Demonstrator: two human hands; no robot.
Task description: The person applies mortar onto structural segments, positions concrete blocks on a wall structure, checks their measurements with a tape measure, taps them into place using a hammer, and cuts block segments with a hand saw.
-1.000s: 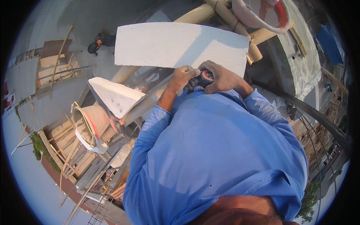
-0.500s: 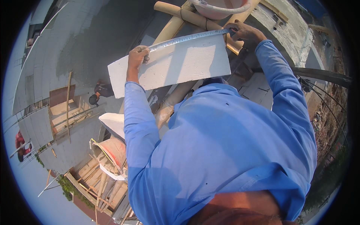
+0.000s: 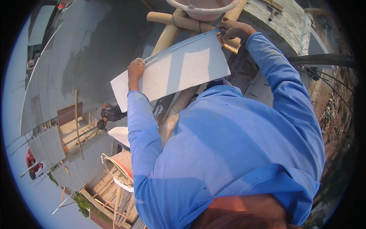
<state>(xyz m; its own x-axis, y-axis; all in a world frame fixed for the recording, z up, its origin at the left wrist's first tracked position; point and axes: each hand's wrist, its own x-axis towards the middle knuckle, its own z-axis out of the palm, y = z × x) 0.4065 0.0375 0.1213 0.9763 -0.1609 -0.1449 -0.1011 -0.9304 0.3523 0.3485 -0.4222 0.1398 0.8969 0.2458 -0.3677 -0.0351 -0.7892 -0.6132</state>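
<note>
A white rectangular block [image 3: 190, 63] lies across in front of me, tilted, its right end higher. The silvery blade of a tape measure [image 3: 195, 39] runs along its far edge. My right hand [image 3: 237, 30] is closed around the dark tape case at the block's far right corner. Near the block's left end, my left hand [image 3: 136, 71] is closed on the other part of the blade, with the fingertips partly hidden. Between the hands, a stretch of the blade is hard to see against the block.
Bamboo poles [image 3: 166, 38] tied together stand beyond the block, with a pale basin [image 3: 207, 14] above them. A mortar-stained bucket [image 3: 124, 162] is at my left elbow. One person [image 3: 110, 113] works below left, another [image 3: 32, 162] farther off. A dark pole [image 3: 324, 60] and cables are at right.
The view has shifted, moving the basin and poles up and left. My left hand sits slightly lower, and the block looks more tilted. Both hands keep hold of the tape measure.
</note>
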